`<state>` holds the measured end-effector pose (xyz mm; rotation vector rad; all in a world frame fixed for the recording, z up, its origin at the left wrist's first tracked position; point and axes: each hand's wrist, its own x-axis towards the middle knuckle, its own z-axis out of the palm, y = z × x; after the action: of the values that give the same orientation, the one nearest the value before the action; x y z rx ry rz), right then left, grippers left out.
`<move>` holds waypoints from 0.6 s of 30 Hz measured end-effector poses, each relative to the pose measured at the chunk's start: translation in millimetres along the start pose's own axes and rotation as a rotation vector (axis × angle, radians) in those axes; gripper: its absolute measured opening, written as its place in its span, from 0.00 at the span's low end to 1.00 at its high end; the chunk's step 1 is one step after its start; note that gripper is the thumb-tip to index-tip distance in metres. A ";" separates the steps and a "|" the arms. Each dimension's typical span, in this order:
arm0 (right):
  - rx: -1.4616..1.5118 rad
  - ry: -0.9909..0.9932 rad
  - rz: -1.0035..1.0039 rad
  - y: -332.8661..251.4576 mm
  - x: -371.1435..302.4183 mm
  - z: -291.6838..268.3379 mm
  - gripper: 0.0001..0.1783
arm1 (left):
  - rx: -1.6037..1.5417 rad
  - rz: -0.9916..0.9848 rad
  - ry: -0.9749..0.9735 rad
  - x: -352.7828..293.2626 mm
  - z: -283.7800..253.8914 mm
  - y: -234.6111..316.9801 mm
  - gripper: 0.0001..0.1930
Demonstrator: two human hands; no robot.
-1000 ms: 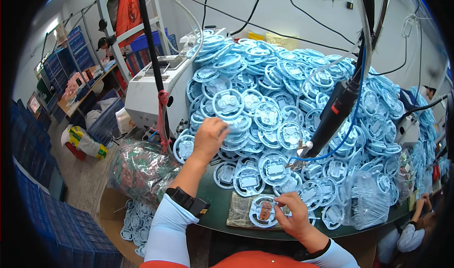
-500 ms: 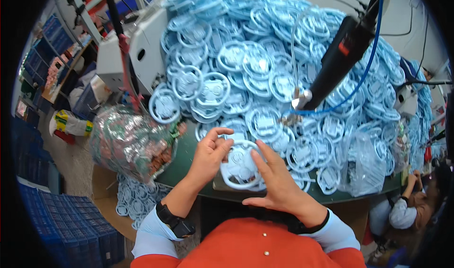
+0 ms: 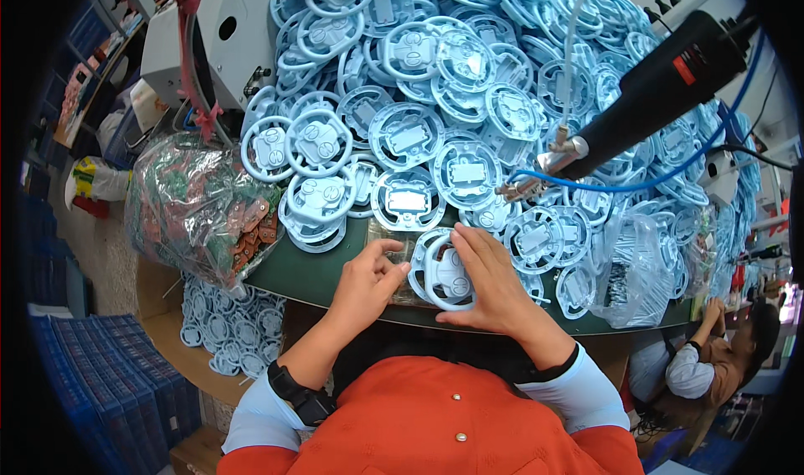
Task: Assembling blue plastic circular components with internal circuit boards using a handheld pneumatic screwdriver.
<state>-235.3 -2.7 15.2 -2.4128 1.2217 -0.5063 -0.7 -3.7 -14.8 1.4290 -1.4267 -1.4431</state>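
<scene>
A light-blue toy steering wheel (image 3: 453,276) is tilted at the table's front edge, with part of another blue ring right behind it. My right hand (image 3: 498,286) grips it by its right side, fingers over the far rim and thumb at the near rim. My left hand (image 3: 362,286) is just left of the wheel with bent fingers and thumb apart, nothing visible between them. Beneath lies a flat brownish block or plate (image 3: 387,239), partly covered by the hand and wheel. Just beyond lie more blue wheel pieces, among them one (image 3: 408,200) with its back side up.
A tall heap of blue wheel parts (image 3: 452,64) covers the back. A black screwdriver tool (image 3: 645,98) with a blue hose hangs at right. Bags of circuit boards (image 3: 197,207) and screws (image 3: 638,286) flank the green table (image 3: 306,278). A box of blue parts (image 3: 234,328) stands lower left.
The steering wheel has gone from lying nearly flat to tilted. My right thumb has closed in onto its near rim. My left fingers have drawn away from the wheel's top. The view has shifted.
</scene>
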 end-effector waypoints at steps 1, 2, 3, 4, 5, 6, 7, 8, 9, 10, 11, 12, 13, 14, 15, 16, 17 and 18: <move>0.001 -0.010 -0.006 0.9 2.8 1.5 0.64 | -0.007 -0.005 0.008 -0.1 -0.3 3.2 0.17; 0.002 0.005 0.006 1.5 5.3 2.7 0.64 | -0.099 -0.081 -0.053 0.4 0.9 7.6 0.18; 0.005 0.021 0.018 1.3 8.3 4.2 0.63 | -0.191 -0.156 -0.114 1.8 1.1 10.4 0.18; -0.015 0.038 0.024 0.2 10.0 6.5 0.63 | -0.183 -0.150 -0.140 3.8 0.7 10.8 0.20; -0.015 0.030 0.020 -1.5 11.4 8.9 0.63 | -0.190 -0.153 -0.134 4.5 0.4 10.1 0.20; -0.022 0.050 0.045 -3.4 12.1 11.4 0.62 | -0.213 -0.159 -0.153 5.2 0.5 9.2 0.21; -0.029 0.070 0.072 -4.8 12.7 13.4 0.62 | -0.236 -0.165 -0.173 5.9 0.5 8.2 0.21; -0.030 0.064 0.071 -5.6 13.1 14.6 0.62 | -0.242 -0.168 -0.171 6.4 0.1 8.3 0.21; -0.034 0.065 0.090 -6.7 12.8 15.8 0.62 | -0.257 -0.180 -0.192 6.3 -0.6 9.0 0.22; -0.038 0.066 0.109 -7.3 12.5 16.6 0.62 | -0.272 -0.192 -0.213 6.5 -0.9 8.9 0.22; -0.038 0.061 0.111 -7.5 12.4 16.9 0.62 | -0.276 -0.194 -0.214 7.1 -1.2 7.6 0.22; -0.036 0.056 0.096 -7.5 13.0 17.0 0.61 | -0.268 -0.192 -0.230 7.9 -2.1 6.5 0.23; -0.034 0.052 0.081 -7.6 13.5 16.9 0.61 | -0.260 -0.189 -0.245 8.3 -2.4 5.4 0.23; -0.035 0.049 0.081 -7.9 13.8 16.8 0.61 | -0.263 -0.191 -0.246 8.4 -2.4 4.5 0.23; -0.042 0.042 0.082 -7.8 14.7 16.3 0.61 | -0.278 -0.191 -0.248 9.0 -2.3 3.8 0.23; -0.050 0.035 0.081 -7.7 15.5 16.0 0.61 | -0.294 -0.191 -0.251 9.3 -2.2 3.1 0.24; -0.051 0.033 0.079 -7.3 16.1 15.9 0.61 | -0.296 -0.190 -0.248 9.4 -1.8 2.6 0.24; -0.054 0.037 0.075 -6.9 16.1 15.5 0.61 | -0.296 -0.190 -0.247 9.2 -0.6 2.1 0.23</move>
<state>-214.2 -9.4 7.6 -2.4016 1.3530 -0.5035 -2.4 -13.0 -14.9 1.2570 -1.1783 -1.9179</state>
